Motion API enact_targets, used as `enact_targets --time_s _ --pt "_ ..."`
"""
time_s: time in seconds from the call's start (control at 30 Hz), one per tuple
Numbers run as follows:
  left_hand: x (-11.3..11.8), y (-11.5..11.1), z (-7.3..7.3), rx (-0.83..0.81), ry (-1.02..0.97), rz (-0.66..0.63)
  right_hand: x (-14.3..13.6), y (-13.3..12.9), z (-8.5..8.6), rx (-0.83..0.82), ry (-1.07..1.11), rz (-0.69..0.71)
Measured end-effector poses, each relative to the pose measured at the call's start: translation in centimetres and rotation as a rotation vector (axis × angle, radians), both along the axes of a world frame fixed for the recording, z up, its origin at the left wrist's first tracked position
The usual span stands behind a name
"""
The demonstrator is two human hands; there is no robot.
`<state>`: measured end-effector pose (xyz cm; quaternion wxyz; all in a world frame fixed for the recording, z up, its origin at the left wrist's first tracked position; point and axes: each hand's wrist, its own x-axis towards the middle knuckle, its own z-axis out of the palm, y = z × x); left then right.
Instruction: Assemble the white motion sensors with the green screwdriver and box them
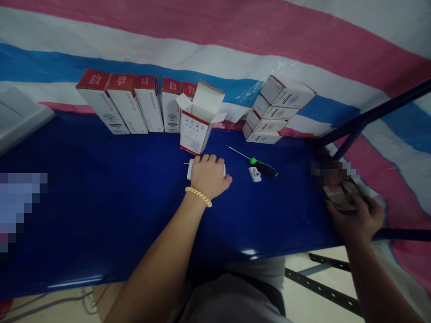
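Observation:
My left hand [209,172], with a twisted yellow bracelet at the wrist, lies over a white plastic device [190,170] on the blue table, its fingers curled over the far side. A thin metal tip pokes out of the device's left end. Out at the table's right end, my right hand [362,217] grips a flat dark object [340,195] with a pale face. It looks like a phone, but blur hides its details. Between the hands lie a green-and-black screwdriver [264,167] and a small white plastic bracket [255,174].
An open white carton [194,132] stands just beyond my left hand. Several red-topped boxes [117,105] line the back left, and several more boxes [272,112] are stacked at back right. A blue metal frame bar [377,114] rises at the right. Striped sheeting [215,27] hangs behind.

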<state>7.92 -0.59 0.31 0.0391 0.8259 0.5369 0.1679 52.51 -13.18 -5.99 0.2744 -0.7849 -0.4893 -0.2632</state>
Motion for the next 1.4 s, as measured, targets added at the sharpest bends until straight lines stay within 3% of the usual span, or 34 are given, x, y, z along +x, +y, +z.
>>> enact_targets --time_s 0.83,1.2,1.4 --pt "-0.1 0.1 0.0 0.017 0.027 -0.012 -0.2 -0.2 0.2 0.002 0.004 -0.055" --pt "-0.1 0.2 -0.2 0.041 0.046 -0.008 -2.1 -0.3 1.5 -0.066 0.153 -0.141" --pt "-0.2 0.1 0.0 0.024 0.044 -0.012 -2.6 -0.5 1.7 -0.063 0.150 -0.110"
